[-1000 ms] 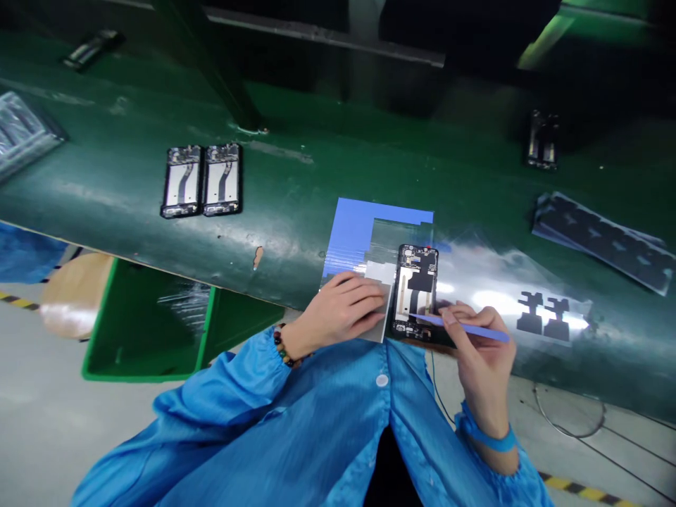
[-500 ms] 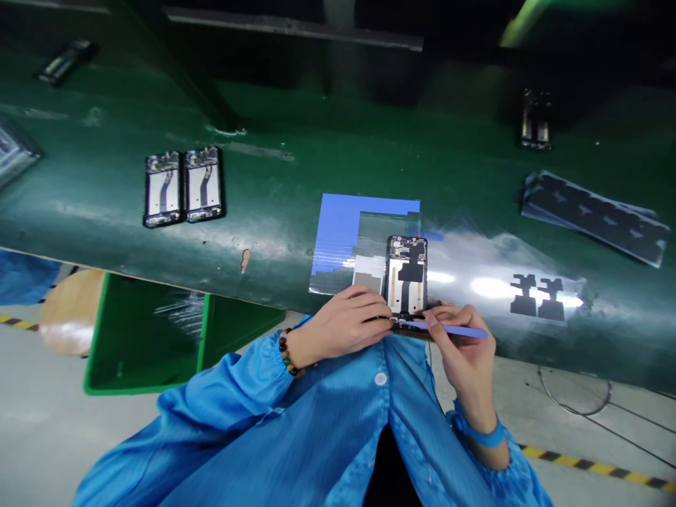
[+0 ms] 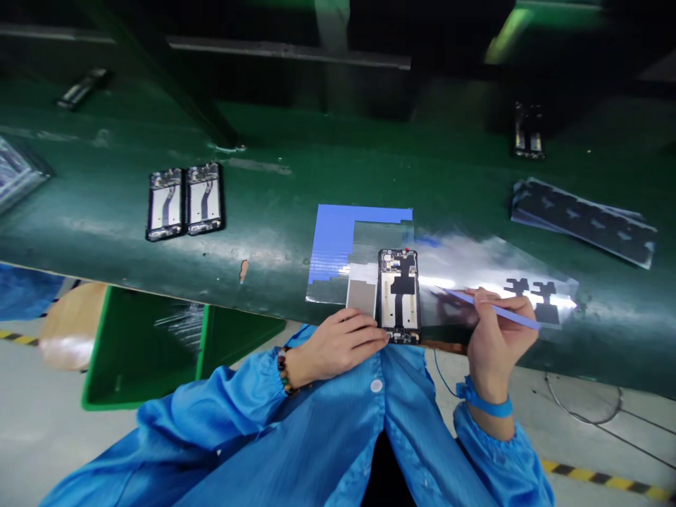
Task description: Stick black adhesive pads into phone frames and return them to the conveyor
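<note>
We see a phone chassis point(image 3: 400, 310) lying at the near edge of the green bench point(image 3: 279, 190), its inner parts facing up and a black film piece point(image 3: 403, 283) on its upper part. The left hand point(image 3: 341, 343) stretches its fingers to the lower left corner of the chassis; since its thumb is hidden, we cannot tell whether it grasps that corner. The right hand point(image 3: 499, 331) pinches a slim violet tool point(image 3: 460, 296), whose tip points left, apart from the chassis, above a clear sheet point(image 3: 459, 257). Near this hand we find 2 black cutouts point(image 3: 546, 310). Left of the chassis lies a blue sheet point(image 3: 332, 239); farther left, we note 2 more chassis point(image 3: 205, 201) side by side.
</note>
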Demonstrator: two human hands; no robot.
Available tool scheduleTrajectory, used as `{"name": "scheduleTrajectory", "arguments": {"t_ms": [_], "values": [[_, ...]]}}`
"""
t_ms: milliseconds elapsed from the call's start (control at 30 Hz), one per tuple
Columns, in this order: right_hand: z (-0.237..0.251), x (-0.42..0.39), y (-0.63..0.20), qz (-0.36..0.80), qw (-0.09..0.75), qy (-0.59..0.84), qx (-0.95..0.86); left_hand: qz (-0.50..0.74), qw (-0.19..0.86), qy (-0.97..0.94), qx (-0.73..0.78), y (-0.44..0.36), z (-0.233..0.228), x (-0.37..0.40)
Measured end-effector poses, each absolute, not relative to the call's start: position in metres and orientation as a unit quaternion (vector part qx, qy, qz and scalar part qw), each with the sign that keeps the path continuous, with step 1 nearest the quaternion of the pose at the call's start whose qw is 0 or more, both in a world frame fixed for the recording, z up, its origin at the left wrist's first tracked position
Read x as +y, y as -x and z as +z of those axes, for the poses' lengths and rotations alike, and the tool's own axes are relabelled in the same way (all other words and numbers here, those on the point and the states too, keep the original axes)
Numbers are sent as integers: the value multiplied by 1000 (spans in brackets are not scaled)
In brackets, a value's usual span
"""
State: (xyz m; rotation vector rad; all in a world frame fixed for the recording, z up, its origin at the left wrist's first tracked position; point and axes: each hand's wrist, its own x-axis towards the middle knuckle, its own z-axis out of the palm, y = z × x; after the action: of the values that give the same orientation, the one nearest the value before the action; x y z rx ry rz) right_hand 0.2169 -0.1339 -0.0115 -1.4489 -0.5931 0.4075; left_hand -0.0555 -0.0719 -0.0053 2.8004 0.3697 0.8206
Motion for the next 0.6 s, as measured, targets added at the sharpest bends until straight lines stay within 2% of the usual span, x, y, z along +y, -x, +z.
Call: {"name": "scheduleTrajectory", "arguments": {"t_ms": [200, 300, 433, 600], "values": [[-24, -133, -222, 165, 734, 616, -235, 377, 120, -910, 122, 43, 35, -41], [-27, -134, -224, 155, 735, 617, -236, 426, 197, -860, 202, 20, 64, 12], [-30, -136, -224, 162, 728, 619, -244, 445, 380, -777, 234, -10, 90, 93], [-33, -138, -224, 173, 733, 611, -243, 447, 419, -760, 217, -18, 103, 167]]}}
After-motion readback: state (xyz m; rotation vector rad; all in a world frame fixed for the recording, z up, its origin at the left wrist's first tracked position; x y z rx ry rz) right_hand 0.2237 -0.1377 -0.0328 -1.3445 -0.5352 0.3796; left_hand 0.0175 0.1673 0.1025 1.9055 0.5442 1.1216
